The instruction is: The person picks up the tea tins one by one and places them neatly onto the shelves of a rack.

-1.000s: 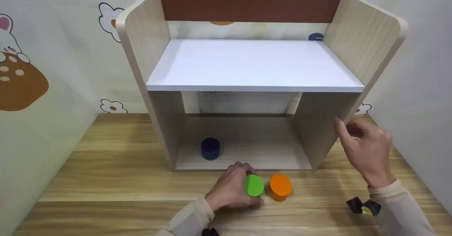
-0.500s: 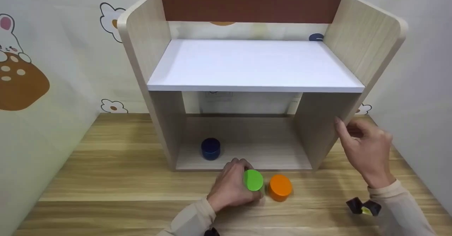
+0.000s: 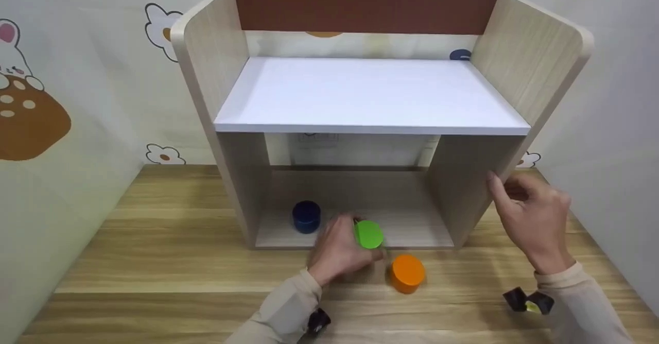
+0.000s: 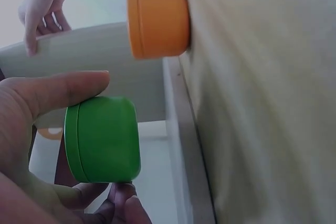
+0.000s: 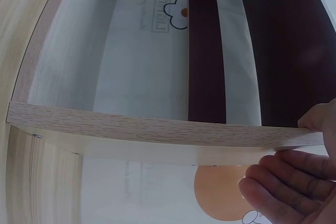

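Note:
My left hand (image 3: pixel 340 248) grips a small round green tin (image 3: pixel 369 235) between thumb and fingers, at the front edge of the shelf unit's bottom board. In the left wrist view the green tin (image 4: pixel 102 140) shows a lid seam and hangs apart from the board. My right hand (image 3: pixel 535 218) holds the front edge of the unit's right side panel (image 3: pixel 476 179), thumb on the inner face. The right wrist view shows its curled fingers (image 5: pixel 283 184) on the panel's other side. A matching orange tin (image 3: pixel 408 273) stands on the table, right of my left hand.
A dark blue tin (image 3: pixel 307 217) stands on the bottom board (image 3: pixel 412 230), left of my left hand. The white upper shelf (image 3: pixel 370 94) spans above it. The wooden table (image 3: pixel 154 261) extends around the unit, with patterned walls behind and beside it.
My left hand has lifted the green tin and carried it forward, from beside the orange tin to over the bottom board's front edge. The right hand stays put.

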Demonstrator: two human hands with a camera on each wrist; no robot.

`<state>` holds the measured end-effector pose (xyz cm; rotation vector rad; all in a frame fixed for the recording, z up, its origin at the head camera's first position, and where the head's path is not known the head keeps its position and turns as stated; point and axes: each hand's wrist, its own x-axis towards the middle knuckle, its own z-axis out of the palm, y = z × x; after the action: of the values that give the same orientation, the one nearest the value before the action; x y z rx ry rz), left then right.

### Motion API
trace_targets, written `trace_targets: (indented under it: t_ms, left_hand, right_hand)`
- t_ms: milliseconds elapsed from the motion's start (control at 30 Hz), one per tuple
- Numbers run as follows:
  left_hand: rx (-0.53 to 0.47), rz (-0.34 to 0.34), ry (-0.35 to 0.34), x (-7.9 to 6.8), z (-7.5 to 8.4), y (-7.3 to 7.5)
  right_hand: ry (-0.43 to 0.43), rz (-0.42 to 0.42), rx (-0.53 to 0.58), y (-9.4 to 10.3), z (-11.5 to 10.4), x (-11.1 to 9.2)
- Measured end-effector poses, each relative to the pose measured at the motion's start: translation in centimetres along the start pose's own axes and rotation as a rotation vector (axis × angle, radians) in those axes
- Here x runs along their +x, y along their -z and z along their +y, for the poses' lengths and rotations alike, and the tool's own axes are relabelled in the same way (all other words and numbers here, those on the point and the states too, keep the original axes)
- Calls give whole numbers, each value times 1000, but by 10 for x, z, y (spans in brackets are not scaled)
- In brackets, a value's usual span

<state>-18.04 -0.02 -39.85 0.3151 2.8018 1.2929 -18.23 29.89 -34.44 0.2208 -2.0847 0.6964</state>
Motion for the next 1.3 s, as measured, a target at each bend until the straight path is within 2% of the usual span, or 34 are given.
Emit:
trace_targets:
  t_ms: [100, 233, 500, 967, 1300]
  left_hand:
    - [-10, 16, 33, 8, 2, -2]
    - [-5, 47, 46, 18, 0, -5]
    - [-13, 112, -5, 32, -6, -13]
    - [-10, 120, 32, 43, -14, -19]
    - [-3, 139, 44, 46, -17, -20]
  right_hand:
    - [-9, -11, -3, -1, -1, 0]
    - [-11, -21, -13, -1, -2, 0]
    - [7, -8, 2, -1, -1, 0]
    - [-47, -33, -20, 0, -4, 0]
    - [-28, -21, -14, 0, -2, 0]
